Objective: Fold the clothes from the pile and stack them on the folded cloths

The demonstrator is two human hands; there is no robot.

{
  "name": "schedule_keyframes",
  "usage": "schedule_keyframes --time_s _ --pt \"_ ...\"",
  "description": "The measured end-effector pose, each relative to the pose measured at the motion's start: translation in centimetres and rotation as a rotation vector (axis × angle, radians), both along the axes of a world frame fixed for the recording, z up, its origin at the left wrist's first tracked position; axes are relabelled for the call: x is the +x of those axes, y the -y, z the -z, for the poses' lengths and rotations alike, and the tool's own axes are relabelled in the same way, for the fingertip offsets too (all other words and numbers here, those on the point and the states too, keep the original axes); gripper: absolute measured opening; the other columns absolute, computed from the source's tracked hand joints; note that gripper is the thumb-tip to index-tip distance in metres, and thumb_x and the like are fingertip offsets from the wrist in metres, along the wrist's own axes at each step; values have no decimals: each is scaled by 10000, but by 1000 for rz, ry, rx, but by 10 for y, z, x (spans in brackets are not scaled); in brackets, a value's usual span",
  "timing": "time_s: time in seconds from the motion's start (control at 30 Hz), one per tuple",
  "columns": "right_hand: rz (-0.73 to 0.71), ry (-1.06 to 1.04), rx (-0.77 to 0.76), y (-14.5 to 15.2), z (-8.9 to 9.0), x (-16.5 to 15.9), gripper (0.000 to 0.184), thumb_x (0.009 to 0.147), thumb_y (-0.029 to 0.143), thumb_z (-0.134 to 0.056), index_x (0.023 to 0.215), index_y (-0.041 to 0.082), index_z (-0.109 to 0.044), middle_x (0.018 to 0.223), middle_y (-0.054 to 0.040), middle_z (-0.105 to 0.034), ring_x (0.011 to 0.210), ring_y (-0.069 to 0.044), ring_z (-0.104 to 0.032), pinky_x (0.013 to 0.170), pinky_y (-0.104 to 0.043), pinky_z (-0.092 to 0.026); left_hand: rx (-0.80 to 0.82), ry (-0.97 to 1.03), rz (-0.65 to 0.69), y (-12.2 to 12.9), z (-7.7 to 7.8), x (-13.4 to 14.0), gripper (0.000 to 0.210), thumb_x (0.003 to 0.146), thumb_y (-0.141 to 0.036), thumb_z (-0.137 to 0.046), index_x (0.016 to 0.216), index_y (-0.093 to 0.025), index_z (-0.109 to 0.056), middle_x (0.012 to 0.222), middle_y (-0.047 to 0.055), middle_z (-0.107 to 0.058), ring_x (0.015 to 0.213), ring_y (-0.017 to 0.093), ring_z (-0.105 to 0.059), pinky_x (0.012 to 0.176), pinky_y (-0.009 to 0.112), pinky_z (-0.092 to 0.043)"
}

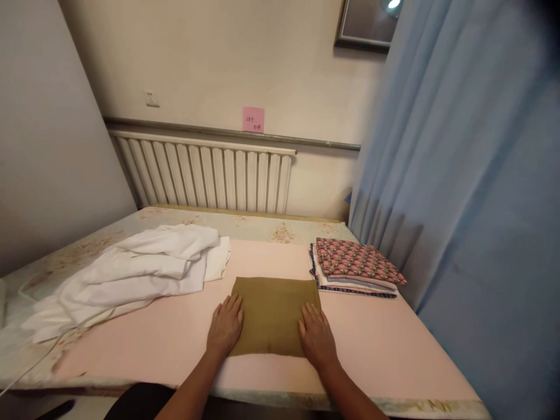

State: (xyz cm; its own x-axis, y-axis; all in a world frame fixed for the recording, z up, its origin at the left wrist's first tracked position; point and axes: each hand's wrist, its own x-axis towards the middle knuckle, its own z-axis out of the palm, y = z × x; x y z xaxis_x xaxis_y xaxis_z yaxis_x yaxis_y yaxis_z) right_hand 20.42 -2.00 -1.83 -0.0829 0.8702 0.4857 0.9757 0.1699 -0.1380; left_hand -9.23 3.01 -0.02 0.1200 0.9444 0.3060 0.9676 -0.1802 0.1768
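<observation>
Handwriting is shown on a square pink note (254,114), which is fixed to the wall (210,64) with its lower edge at the grey pipe (306,142), above the radiator (210,175). Two short groups of dark characters are borne by the note. The upper group (249,119), set toward the left, may be read as "284", though its middle character is unclear. The lower group (257,127), set toward the right corner, is formed of small strokes resembling "5535"; its exact characters cannot be made out.
</observation>
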Motion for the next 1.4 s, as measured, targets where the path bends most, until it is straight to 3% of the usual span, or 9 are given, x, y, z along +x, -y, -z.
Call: schedule_keyframes --time_s 1.4 --pt "-13 -46 14 0 2 1 411 956 266 -410 1324 150 -553 1395 -110 -544 1329 -259 -450 1128 -447 -278 -7 26 -7 2 -4 2 481 967 -317 -305 1389 -187 -495 1488 77 -465 1390 248 -384 1136 458 -295"
